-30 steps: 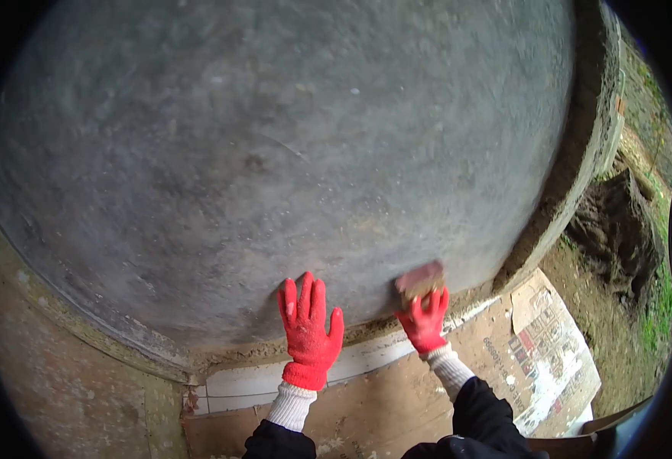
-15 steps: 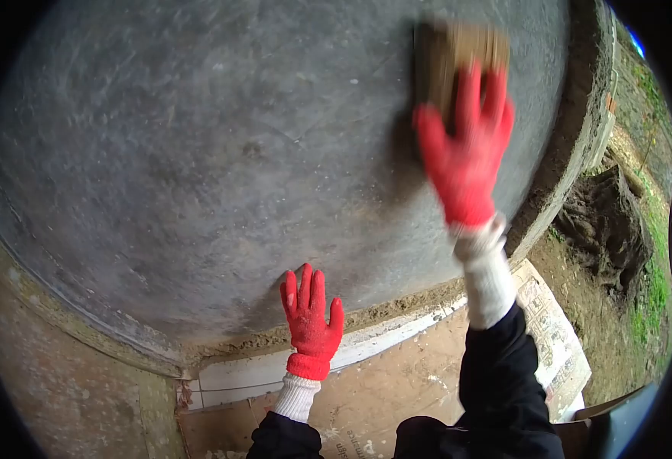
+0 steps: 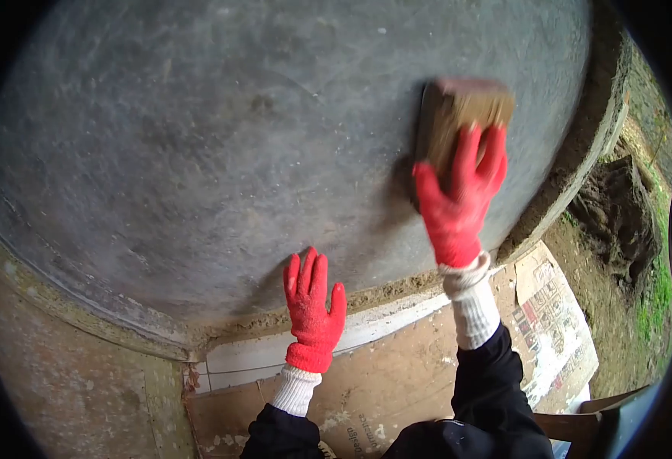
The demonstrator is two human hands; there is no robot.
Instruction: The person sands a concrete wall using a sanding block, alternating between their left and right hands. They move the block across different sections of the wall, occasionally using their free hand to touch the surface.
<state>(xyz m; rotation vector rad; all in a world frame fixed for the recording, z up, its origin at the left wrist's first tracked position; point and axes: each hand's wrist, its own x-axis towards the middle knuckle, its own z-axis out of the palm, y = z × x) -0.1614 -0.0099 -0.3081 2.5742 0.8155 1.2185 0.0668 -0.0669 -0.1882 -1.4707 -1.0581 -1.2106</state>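
A broad, dark grey cement-like surface (image 3: 236, 145) fills most of the view. Against its right part, my right hand (image 3: 462, 203), in a red glove, grips a brown wood-like block (image 3: 477, 103) with a reddish far end. Thumb and fingers spread along the block's sides, and slight blur softens its edges. My left hand (image 3: 315, 310), also red-gloved, is open with fingers stretched out at the lower edge of the grey surface. Its fingertips appear to rest on that surface, and it holds nothing.
A rough mortar edge (image 3: 565, 180) borders the grey surface on the right. Below lie white tiles (image 3: 248, 359) and brown cardboard (image 3: 397, 359). A printed paper sheet (image 3: 554, 329) lies at right, near a dark crumpled heap (image 3: 623, 214) on soil. A mottled panel (image 3: 68, 367) stands lower left.
My right hand has drawn the block down the grey surface toward me. The left hand stays nearly in place, and the view has shifted slightly.
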